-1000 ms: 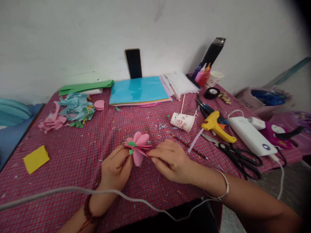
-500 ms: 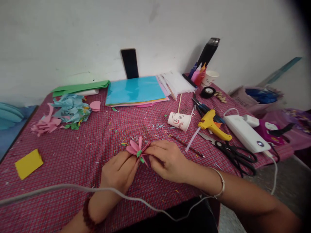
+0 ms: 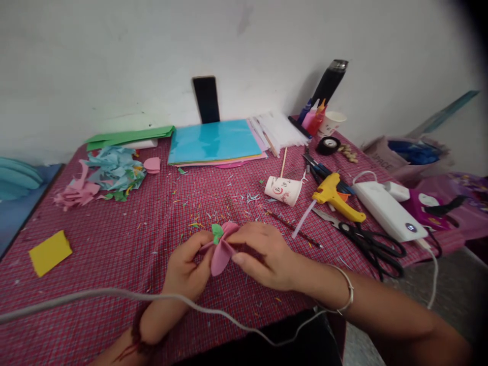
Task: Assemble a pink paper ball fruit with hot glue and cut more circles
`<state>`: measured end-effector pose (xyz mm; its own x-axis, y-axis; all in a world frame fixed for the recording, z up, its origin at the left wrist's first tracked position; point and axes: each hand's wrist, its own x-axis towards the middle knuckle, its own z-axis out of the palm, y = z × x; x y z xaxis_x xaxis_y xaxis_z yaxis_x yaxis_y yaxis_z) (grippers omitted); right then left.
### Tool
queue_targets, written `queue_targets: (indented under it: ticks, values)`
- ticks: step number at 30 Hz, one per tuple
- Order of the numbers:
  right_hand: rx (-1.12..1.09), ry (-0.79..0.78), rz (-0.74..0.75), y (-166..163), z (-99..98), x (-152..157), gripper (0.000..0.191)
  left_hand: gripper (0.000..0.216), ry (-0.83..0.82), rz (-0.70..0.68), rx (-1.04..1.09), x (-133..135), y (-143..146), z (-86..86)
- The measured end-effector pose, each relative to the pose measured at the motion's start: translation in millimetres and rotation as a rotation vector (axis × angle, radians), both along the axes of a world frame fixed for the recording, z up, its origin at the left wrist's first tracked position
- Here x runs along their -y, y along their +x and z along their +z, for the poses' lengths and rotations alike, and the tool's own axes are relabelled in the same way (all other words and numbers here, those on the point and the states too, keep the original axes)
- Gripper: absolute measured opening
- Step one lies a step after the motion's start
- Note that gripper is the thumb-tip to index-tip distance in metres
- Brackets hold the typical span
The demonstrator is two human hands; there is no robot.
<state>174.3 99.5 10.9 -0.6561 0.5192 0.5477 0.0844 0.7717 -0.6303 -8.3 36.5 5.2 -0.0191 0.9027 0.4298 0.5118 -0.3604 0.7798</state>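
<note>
A pink paper flower with a small green leaf piece is held between both my hands, just above the red checked tablecloth. My left hand pinches it from the left with closed fingers. From the right, my right hand grips its petals, fingers curled round them. A silver bangle sits on my right wrist.
A yellow glue gun, black scissors, a tipped paper cup, a white power bank and pens lie to the right. Coloured paper sheets, paper scraps and a yellow square lie behind and left. A grey cable crosses in front.
The flower has been turned in my hands: the petals that stood open and upward now fold down toward me, and the green piece sits on top. Both hands stayed in place.
</note>
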Motion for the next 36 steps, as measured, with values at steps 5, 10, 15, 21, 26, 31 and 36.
queue_targets:
  ticks: [5, 10, 15, 21, 26, 31, 36]
  values:
    - [-0.157, -0.254, -0.062, 6.0, 2.1, -1.8, 0.013, 0.013, -0.132, 0.019, 0.292, -2.3, -14.8, -8.5]
    - [-0.243, -0.276, -0.116, 4.1, 3.7, -5.8, 0.009, 0.014, -0.122, 0.036, 0.387, -2.2, -22.1, -14.8]
    - [-0.241, -0.157, -0.027, 3.9, 8.6, -5.2, 0.011, 0.014, -0.13, 0.069, 0.395, -0.9, -24.0, -18.1]
    - [-0.108, 0.044, -0.036, 2.8, 5.8, -5.1, 0.015, 0.014, -0.126, 0.09, 0.454, -0.2, -25.4, -25.9]
    - [-0.082, 0.029, -0.032, 2.6, -0.5, -4.0, 0.015, 0.006, -0.227, 0.168, 0.661, -2.3, -22.9, -27.5]
    - [-0.149, 0.0, -0.027, 2.9, 0.4, -2.4, 0.017, 0.022, -0.356, 0.212, 0.914, -8.7, -14.8, -17.5]
    - [-0.184, 0.011, 0.054, 2.3, 2.4, -3.7, 0.02, 0.03, -0.43, 0.259, 1.012, -11.4, -12.2, -11.6]
